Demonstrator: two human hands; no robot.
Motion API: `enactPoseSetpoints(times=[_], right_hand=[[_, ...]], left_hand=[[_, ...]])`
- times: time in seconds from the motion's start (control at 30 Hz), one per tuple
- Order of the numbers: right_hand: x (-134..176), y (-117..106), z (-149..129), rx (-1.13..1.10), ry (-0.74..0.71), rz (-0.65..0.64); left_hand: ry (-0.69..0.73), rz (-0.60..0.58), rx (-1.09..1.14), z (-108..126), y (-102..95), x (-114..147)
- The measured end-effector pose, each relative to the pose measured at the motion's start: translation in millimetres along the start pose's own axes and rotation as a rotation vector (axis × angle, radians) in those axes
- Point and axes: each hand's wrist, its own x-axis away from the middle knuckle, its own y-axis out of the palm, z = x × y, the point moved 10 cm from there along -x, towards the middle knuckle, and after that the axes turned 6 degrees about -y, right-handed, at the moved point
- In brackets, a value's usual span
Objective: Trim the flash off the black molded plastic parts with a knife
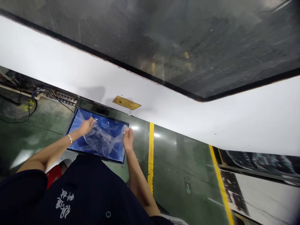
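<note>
A crumpled clear plastic bag [103, 137] is stretched between my two hands. My left hand [87, 126] has its fingers closed on the bag's left part, and a pale band circles that wrist. On the right, my right hand [128, 139] pinches the bag's other edge. Directly beneath the bag is a dark-framed flat panel with a bright blue surface [112, 122], which looks like a monitor screen. The plastic hides part of the blue surface.
A large white machine panel [168, 101] with a yellow label [127, 102] spans the space ahead. Cables and connectors [56, 95] lie at left. Yellow lines [151, 150] mark the green floor [182, 168]. A red object [53, 175] shows beside my body.
</note>
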Motion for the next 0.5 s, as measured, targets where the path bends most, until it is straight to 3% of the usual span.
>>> enactPoseSetpoints(times=[0.03,0.1,0.2,0.3,0.5], right_hand=[[-6,-4,-1,-0.031,0.01,0.008],[-11,9,-7,-0.109,0.011,-0.042],[-11,56,-21,-0.237,-0.002,-0.146],[-19,89,-23,-0.332,0.01,-0.146],[-33,104,5,-0.463,0.131,-0.188]], left_hand=[[-0.011,0.022,0.017,2,-5.1,-2],[-0.004,0.018,0.057,12,-5.0,-3],[0.027,-0.041,0.128,32,16.7,-1],[0.033,-0.075,0.214,48,38.9,-7],[-0.005,-0.096,0.4,50,41.0,-42]])
